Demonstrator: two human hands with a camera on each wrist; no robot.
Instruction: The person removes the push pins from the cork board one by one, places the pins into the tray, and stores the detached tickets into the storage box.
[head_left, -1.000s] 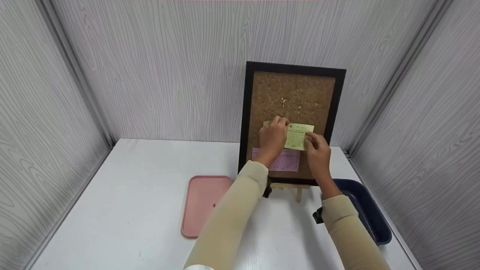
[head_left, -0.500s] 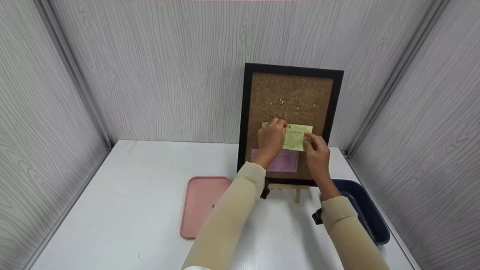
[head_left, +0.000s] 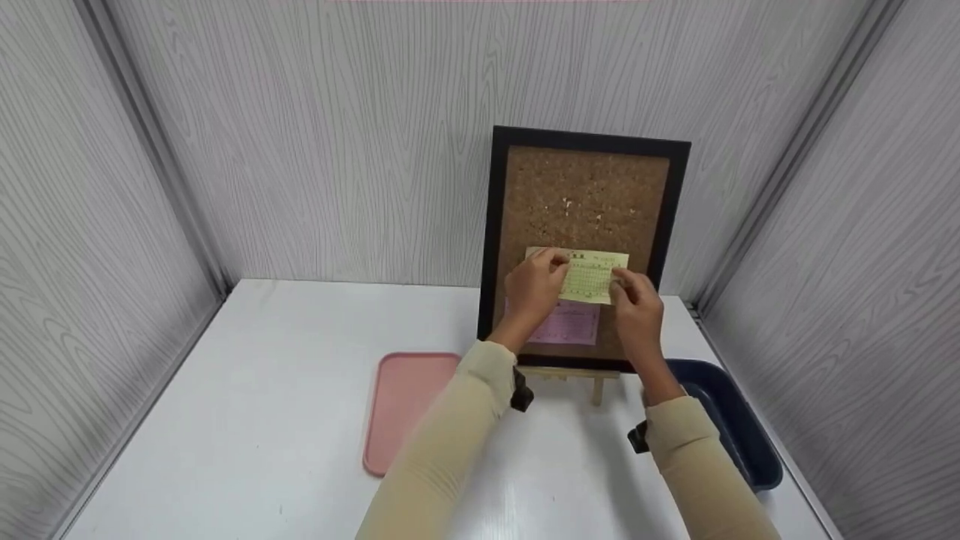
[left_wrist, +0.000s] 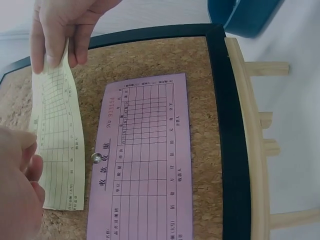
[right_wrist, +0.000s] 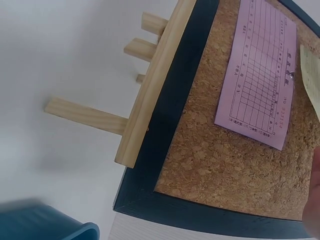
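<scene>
A pale yellow printed receipt slip lies over the cork board, above a pink one. My right hand pinches its right end between thumb and fingers, and the left wrist view shows that end of the yellow slip bent away from the cork. My left hand has curled fingers with their tips over the upper part of the slip; I cannot tell whether they hold anything. The pink slip hangs below on the board, with a clear pushpin through it.
The black-framed board stands on a small wooden easel against the back wall. A pink tray lies left of it, partly under my left sleeve. Right of the easel sits a dark blue tub, partly behind my right forearm.
My left hand has moved down and to the left across the yellow slip, uncovering more of its printed top. The right hand keeps its pinch on the right end, almost unmoved.
</scene>
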